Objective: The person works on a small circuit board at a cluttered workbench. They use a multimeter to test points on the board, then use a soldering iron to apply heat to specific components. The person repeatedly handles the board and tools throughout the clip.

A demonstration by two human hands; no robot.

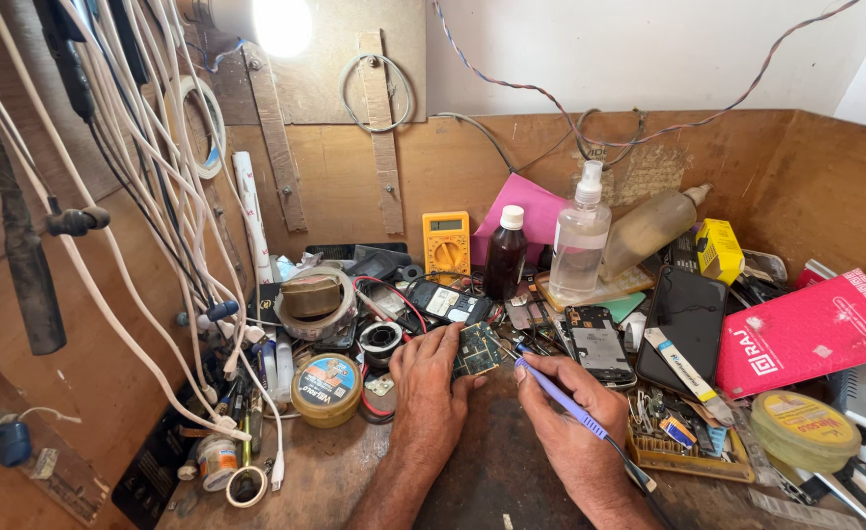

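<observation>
My left hand (431, 378) grips a small green circuit board (476, 349) and holds it tilted just above the dark work mat (492, 471). My right hand (566, 412) holds a purple soldering iron (557, 392) like a pen. Its tip points left, close to the board's right edge; whether it touches is unclear. The iron's cord runs back along my right wrist.
A yellow multimeter (447, 243), a dark brown bottle (506, 253) and a clear spray bottle (580, 236) stand behind. Phone parts (600, 345), a black phone (685, 324), a pink box (808, 329), tape rolls (315, 299), a round tin (326, 387) and hanging white cables (158, 196) crowd around.
</observation>
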